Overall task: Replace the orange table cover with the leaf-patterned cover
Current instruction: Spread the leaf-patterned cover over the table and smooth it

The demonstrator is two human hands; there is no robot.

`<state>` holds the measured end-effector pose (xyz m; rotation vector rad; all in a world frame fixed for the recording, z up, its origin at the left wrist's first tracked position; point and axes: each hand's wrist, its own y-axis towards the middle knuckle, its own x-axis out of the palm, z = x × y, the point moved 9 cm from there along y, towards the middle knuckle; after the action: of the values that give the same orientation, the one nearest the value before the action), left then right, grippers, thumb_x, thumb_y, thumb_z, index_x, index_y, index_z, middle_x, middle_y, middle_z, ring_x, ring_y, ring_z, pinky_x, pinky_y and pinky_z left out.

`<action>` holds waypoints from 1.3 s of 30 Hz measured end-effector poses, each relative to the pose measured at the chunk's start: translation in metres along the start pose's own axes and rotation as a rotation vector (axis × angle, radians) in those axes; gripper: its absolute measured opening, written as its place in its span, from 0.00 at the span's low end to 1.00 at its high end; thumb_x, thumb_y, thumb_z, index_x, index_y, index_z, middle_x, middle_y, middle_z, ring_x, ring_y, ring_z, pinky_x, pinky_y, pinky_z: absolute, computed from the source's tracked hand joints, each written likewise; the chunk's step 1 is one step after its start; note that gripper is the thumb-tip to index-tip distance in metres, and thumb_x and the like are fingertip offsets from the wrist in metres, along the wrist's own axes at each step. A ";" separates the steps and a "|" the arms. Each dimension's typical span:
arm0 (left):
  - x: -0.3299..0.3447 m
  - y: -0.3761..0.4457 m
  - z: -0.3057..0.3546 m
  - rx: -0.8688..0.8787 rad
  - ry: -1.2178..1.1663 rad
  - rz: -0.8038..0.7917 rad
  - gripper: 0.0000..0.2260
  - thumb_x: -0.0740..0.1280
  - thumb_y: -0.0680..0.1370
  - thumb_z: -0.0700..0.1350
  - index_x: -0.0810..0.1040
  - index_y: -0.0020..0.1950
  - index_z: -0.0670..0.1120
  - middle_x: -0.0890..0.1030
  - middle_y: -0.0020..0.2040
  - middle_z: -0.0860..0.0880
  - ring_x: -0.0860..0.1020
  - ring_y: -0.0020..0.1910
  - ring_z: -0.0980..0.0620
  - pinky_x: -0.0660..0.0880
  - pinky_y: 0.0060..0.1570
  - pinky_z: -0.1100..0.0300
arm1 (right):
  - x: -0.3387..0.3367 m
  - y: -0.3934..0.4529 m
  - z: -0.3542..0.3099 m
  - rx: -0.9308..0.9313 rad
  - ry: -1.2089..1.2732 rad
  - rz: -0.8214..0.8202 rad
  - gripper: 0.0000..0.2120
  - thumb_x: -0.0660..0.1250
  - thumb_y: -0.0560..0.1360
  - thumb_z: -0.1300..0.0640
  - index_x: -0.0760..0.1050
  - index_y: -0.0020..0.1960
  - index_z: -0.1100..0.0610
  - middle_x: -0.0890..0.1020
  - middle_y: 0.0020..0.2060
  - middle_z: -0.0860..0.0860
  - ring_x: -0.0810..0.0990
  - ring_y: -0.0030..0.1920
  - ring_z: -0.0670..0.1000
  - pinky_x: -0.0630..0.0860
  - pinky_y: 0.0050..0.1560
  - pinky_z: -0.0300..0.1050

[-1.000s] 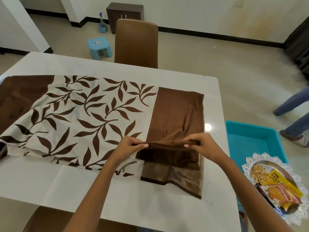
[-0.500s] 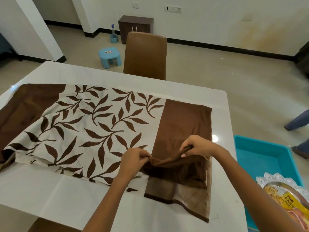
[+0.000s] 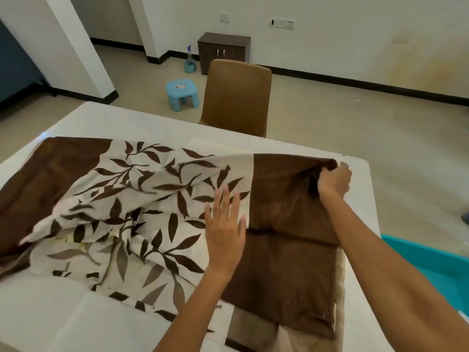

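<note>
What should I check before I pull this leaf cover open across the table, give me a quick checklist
1. Right hand gripping the far corner of the leaf-patterned cover: ok, fingers closed on the brown band.
2. Left hand holding cloth: not ok, it lies flat and open on top.
3. Cover fully unfolded: not ok, layers are bunched and folded at the near side.
4. Table free of objects in the cover's path: ok where visible.
5. Orange cover removed: cannot tell, none in view.
6. Chair clear of the cloth: ok.
</note>
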<state>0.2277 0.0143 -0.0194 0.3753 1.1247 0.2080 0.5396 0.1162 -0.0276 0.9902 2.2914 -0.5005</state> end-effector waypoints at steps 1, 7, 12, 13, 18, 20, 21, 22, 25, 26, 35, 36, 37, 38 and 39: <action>0.015 -0.012 0.002 0.013 -0.018 -0.064 0.24 0.53 0.81 0.52 0.58 0.77 0.47 0.55 0.78 0.43 0.51 0.77 0.46 0.48 0.75 0.48 | 0.004 -0.009 0.002 -0.097 -0.172 0.005 0.32 0.65 0.76 0.56 0.55 0.75 0.60 0.61 0.73 0.59 0.60 0.73 0.58 0.54 0.72 0.57; 0.111 -0.100 -0.072 -0.194 0.116 -0.393 0.29 0.48 0.80 0.60 0.57 0.77 0.46 0.50 0.78 0.44 0.53 0.77 0.45 0.58 0.72 0.45 | 0.102 -0.183 0.092 -0.936 -0.596 -0.469 0.25 0.49 0.79 0.43 0.63 0.72 0.52 0.57 0.74 0.52 0.54 0.74 0.52 0.61 0.68 0.64; 0.109 -0.126 -0.083 -0.146 0.148 -0.432 0.29 0.49 0.80 0.60 0.54 0.78 0.48 0.52 0.78 0.45 0.51 0.77 0.46 0.51 0.72 0.47 | 0.112 -0.225 0.148 -0.929 -0.772 -0.549 0.29 0.45 0.80 0.38 0.52 0.77 0.49 0.51 0.77 0.51 0.48 0.76 0.51 0.47 0.71 0.56; 0.104 -0.134 -0.081 -0.146 0.138 -0.432 0.29 0.49 0.80 0.60 0.54 0.78 0.48 0.52 0.78 0.45 0.51 0.77 0.47 0.51 0.72 0.47 | 0.109 -0.232 0.151 -0.945 -0.780 -0.561 0.29 0.45 0.80 0.38 0.52 0.77 0.49 0.51 0.77 0.51 0.49 0.76 0.51 0.47 0.71 0.56; 0.078 -0.154 -0.086 -0.211 0.108 -0.390 0.29 0.44 0.81 0.61 0.53 0.78 0.48 0.51 0.79 0.46 0.51 0.77 0.47 0.45 0.73 0.52 | 0.091 -0.253 0.133 -1.027 -0.682 -0.571 0.27 0.47 0.80 0.40 0.59 0.74 0.51 0.55 0.76 0.52 0.52 0.76 0.51 0.46 0.72 0.56; 0.061 -0.132 -0.113 -0.314 0.093 -0.277 0.29 0.45 0.81 0.59 0.51 0.78 0.45 0.50 0.79 0.44 0.49 0.77 0.47 0.41 0.74 0.53 | 0.105 -0.250 0.089 -1.080 -0.561 -0.553 0.24 0.47 0.81 0.42 0.59 0.74 0.49 0.56 0.76 0.52 0.52 0.76 0.51 0.48 0.73 0.58; 0.053 -0.117 -0.130 -0.366 0.100 -0.225 0.29 0.45 0.81 0.59 0.51 0.78 0.44 0.50 0.78 0.44 0.48 0.77 0.47 0.40 0.74 0.53 | 0.119 -0.249 0.064 -1.114 -0.520 -0.544 0.23 0.46 0.81 0.43 0.58 0.74 0.49 0.56 0.75 0.52 0.53 0.76 0.52 0.49 0.73 0.59; 0.046 -0.102 -0.149 -0.415 0.116 -0.188 0.29 0.44 0.81 0.58 0.51 0.78 0.42 0.51 0.78 0.43 0.48 0.77 0.47 0.41 0.74 0.53 | 0.138 -0.249 0.040 -1.155 -0.509 -0.547 0.23 0.45 0.81 0.44 0.58 0.74 0.49 0.57 0.75 0.52 0.53 0.75 0.52 0.51 0.73 0.59; 0.045 -0.064 -0.196 -0.499 0.159 -0.192 0.30 0.44 0.81 0.57 0.55 0.77 0.39 0.52 0.78 0.41 0.50 0.77 0.46 0.43 0.74 0.52 | 0.209 -0.256 -0.020 -1.313 -0.571 -0.596 0.23 0.48 0.81 0.46 0.59 0.74 0.50 0.58 0.75 0.53 0.53 0.75 0.54 0.53 0.71 0.61; 0.049 -0.058 -0.208 -0.509 0.170 -0.215 0.30 0.44 0.81 0.57 0.54 0.77 0.39 0.51 0.78 0.41 0.50 0.77 0.46 0.42 0.74 0.53 | 0.232 -0.260 -0.035 -1.362 -0.599 -0.615 0.23 0.49 0.80 0.47 0.60 0.74 0.51 0.59 0.75 0.54 0.55 0.75 0.54 0.55 0.70 0.62; 0.055 -0.060 -0.227 -0.512 0.170 -0.206 0.33 0.43 0.80 0.62 0.52 0.77 0.40 0.52 0.78 0.43 0.52 0.77 0.47 0.44 0.74 0.55 | 0.362 -0.223 -0.083 -1.566 -0.814 -0.797 0.31 0.33 0.77 0.36 0.43 0.77 0.46 0.45 0.76 0.45 0.41 0.76 0.48 0.37 0.73 0.58; 0.055 -0.060 -0.228 -0.508 0.176 -0.203 0.33 0.44 0.80 0.63 0.52 0.78 0.40 0.52 0.78 0.44 0.52 0.77 0.47 0.44 0.74 0.55 | 0.368 -0.210 -0.093 -1.535 -0.800 -0.777 0.31 0.31 0.76 0.36 0.42 0.77 0.46 0.44 0.76 0.45 0.41 0.76 0.47 0.37 0.73 0.58; 0.057 -0.061 -0.229 -0.503 0.175 -0.202 0.33 0.44 0.81 0.62 0.52 0.78 0.41 0.53 0.78 0.44 0.52 0.77 0.47 0.44 0.74 0.55 | 0.375 -0.194 -0.102 -1.496 -0.801 -0.755 0.32 0.29 0.75 0.35 0.41 0.76 0.45 0.43 0.76 0.44 0.41 0.76 0.48 0.37 0.73 0.58; 0.058 -0.061 -0.229 -0.494 0.174 -0.205 0.32 0.45 0.81 0.62 0.53 0.78 0.42 0.53 0.78 0.44 0.52 0.77 0.47 0.44 0.75 0.56 | 0.381 -0.178 -0.109 -1.448 -0.818 -0.724 0.34 0.27 0.74 0.34 0.41 0.77 0.45 0.43 0.76 0.44 0.42 0.76 0.48 0.37 0.72 0.58; 0.060 -0.062 -0.230 -0.487 0.178 -0.210 0.32 0.45 0.80 0.62 0.54 0.78 0.43 0.53 0.78 0.44 0.52 0.77 0.47 0.44 0.74 0.56 | 0.386 -0.161 -0.115 -1.392 -0.838 -0.680 0.37 0.24 0.72 0.33 0.41 0.77 0.46 0.43 0.76 0.44 0.43 0.76 0.48 0.37 0.72 0.57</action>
<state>0.0431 0.0216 -0.1812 -0.1976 1.2351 0.3249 0.1643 0.2780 -0.1722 -0.6019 1.4976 0.4070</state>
